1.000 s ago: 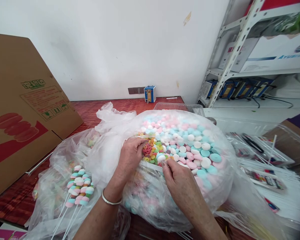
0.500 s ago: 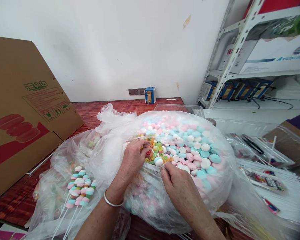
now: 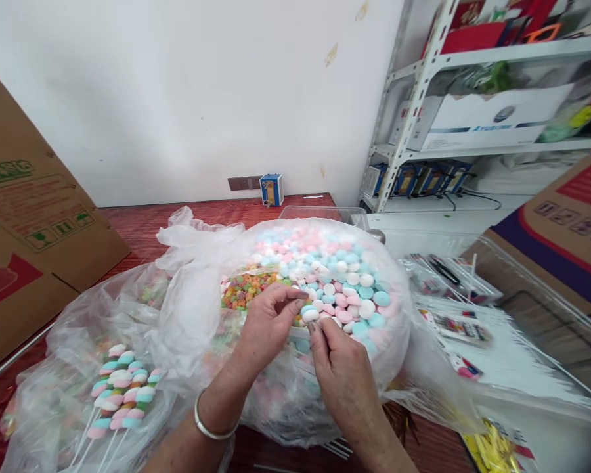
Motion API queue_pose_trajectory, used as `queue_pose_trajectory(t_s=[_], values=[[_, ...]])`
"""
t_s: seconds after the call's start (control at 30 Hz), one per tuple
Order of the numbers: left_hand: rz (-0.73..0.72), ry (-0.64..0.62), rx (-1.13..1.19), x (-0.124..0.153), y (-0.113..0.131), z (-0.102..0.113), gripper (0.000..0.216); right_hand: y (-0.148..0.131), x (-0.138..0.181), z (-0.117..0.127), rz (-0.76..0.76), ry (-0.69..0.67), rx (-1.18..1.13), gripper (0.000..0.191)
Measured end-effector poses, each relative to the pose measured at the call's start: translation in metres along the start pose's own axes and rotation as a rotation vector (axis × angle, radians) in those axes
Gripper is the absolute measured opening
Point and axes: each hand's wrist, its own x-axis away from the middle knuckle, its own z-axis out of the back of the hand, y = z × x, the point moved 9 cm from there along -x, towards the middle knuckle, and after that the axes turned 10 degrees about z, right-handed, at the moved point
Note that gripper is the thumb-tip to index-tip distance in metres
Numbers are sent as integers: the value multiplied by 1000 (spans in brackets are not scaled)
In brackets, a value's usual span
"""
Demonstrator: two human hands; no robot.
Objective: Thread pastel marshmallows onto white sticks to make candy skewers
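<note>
My right hand [image 3: 347, 368] pinches a thin white stick, mostly hidden by the fingers, just below a blue-and-white marshmallow [image 3: 309, 314] threaded on it. Against the top of that marshmallow, my left hand [image 3: 270, 318] has thumb and fingers closed on a small orange-yellow gummy ring [image 3: 306, 301], partly covered. Both hands are above a large clear plastic bag [image 3: 280, 420] spread open. Inside it are loose pink, white and blue marshmallows [image 3: 354, 305] on the right and a heap of colourful gummy rings [image 3: 249, 289] on the left.
Finished-looking marshmallow skewers [image 3: 121, 394] lie on plastic at the left. A cardboard box [image 3: 39, 217] stands behind them. On the right are a clear tray [image 3: 473, 282] with packets, many white sticks [image 3: 512, 348] and another carton [image 3: 566, 230]. A metal shelf [image 3: 398, 154] rises behind.
My left hand has left the gummy rings and come in to the marshmallow on the stick, bringing a gummy ring. The view has turned right.
</note>
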Motion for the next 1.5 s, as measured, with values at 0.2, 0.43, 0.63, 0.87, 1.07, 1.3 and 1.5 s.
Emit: queue_pose_trajectory(t_s=[0.2, 0.43, 0.63, 0.87, 1.07, 1.3, 1.5], values=[[-172, -12, -121, 6, 32, -42, 21, 40, 40, 41, -160, 213, -69, 34], [-290, -49, -633, -9, 44, -95, 14, 62, 61, 84, -260, 307, -3, 35], [-407, -124, -767, -5, 37, -112, 16, 69, 64, 85, -274, 305, -20, 33], [-392, -27, -647, -6, 39, -110, 9, 67, 62, 81, -260, 290, -44, 33], [-370, -134, -628, 3, 44, -119, 10, 70, 62, 80, -251, 294, -63, 35], [-302, -172, -674, -1, 40, -125, 10, 74, 64, 82, -259, 304, -51, 37], [-247, -142, -465, -7, 33, -114, 15, 67, 62, 79, -243, 244, -66, 37]])
